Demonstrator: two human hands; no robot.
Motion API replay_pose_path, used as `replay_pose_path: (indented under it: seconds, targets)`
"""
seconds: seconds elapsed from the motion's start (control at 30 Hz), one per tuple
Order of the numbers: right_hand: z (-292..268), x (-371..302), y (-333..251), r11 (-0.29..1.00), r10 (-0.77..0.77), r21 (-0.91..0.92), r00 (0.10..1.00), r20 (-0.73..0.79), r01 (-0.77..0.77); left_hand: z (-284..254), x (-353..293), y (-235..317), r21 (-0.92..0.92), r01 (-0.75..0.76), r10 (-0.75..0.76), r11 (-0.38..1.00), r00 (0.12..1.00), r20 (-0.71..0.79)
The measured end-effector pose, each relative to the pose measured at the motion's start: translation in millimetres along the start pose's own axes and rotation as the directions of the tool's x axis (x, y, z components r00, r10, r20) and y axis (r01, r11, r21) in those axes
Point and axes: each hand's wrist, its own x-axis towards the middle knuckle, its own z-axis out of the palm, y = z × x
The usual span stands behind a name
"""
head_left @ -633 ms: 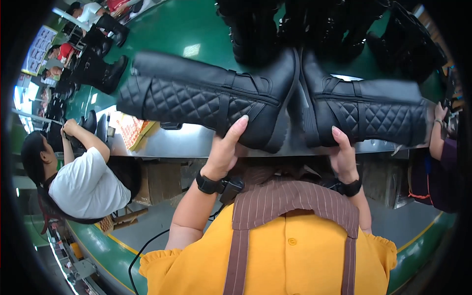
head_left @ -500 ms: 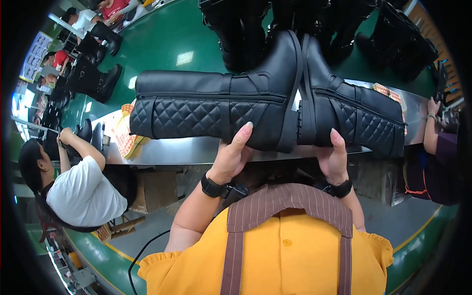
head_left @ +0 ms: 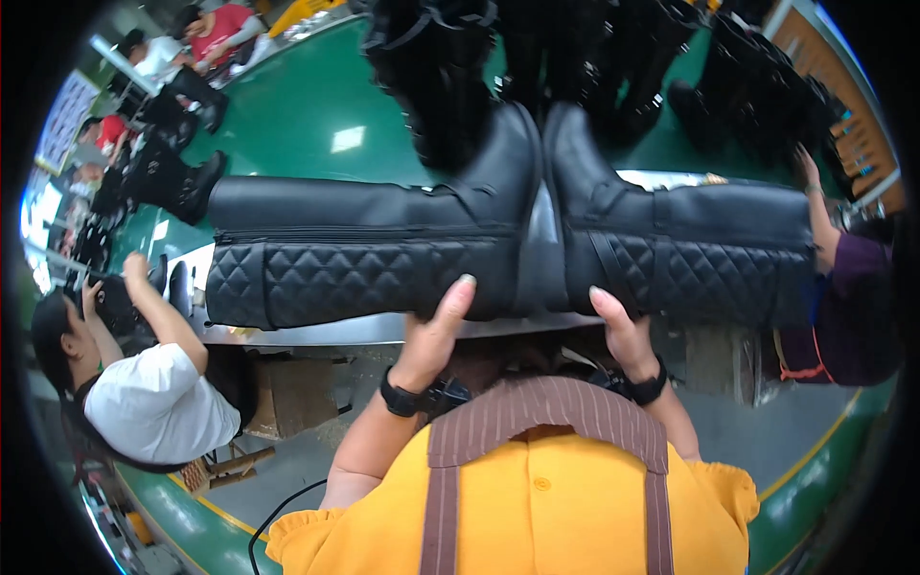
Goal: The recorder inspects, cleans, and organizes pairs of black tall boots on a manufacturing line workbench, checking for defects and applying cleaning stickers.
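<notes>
Two tall black boots lie on their sides in front of me, soles facing each other and shafts pointing outward. My left hand [head_left: 433, 331] grips the left boot [head_left: 355, 244] near its heel, thumb on top and the fingers hidden underneath. In the same way my right hand [head_left: 625, 335] holds the right boot [head_left: 690, 235] near its heel. Both boots have quilted panels and straps around the ankle; a zipper runs along the left one. Their toes point away from me, almost touching.
Beyond the boots, more black boots [head_left: 422, 86] stand on a green surface [head_left: 287, 134]. Under the held boots runs a metal bench edge [head_left: 359, 331]. A person in a white shirt [head_left: 158, 402] sits at left; another in purple [head_left: 858, 297] is at right. A cardboard box [head_left: 297, 393] sits below.
Both boots have come nearer to me, and the left one has moved leftward. The right boot has turned so its shaft lies more level. Both hands keep their hold.
</notes>
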Motion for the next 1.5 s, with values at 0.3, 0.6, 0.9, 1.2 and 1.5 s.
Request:
replay_pose_path:
  seconds: [0.3, 0.6, 0.9, 1.2, 1.5]
  targets:
    - [32, 4, -28, 0.43, 0.151, -0.897, 0.971, 0.187, 0.106, 14, 3, 17, 0.755, -0.239, 0.102, 0.611, 0.969, 0.224]
    - [-48, 43, -11, 0.974, 0.159, -0.197, 0.962, 0.221, -0.115, -45, 56, -5, 0.536, 0.094, -0.245, 0.839, 0.945, 0.218]
    - [-36, 40, 77, 0.991, 0.127, -0.044, 0.991, 0.051, -0.124, 1, 44, -75, 0.594, 0.0, -0.021, 0.804, 0.999, 0.027]
    - [-55, 110, -16, 0.943, -0.323, 0.123, 0.939, 0.115, 0.309, 50, 90, 3, -0.35, -0.069, 0.232, 0.934, 0.863, 0.449]
    - [-51, 121, -58, 0.968, -0.245, 0.02, 0.93, 0.274, 0.25, 58, 83, -16, -0.291, 0.373, -0.095, 0.881, 0.742, 0.663]
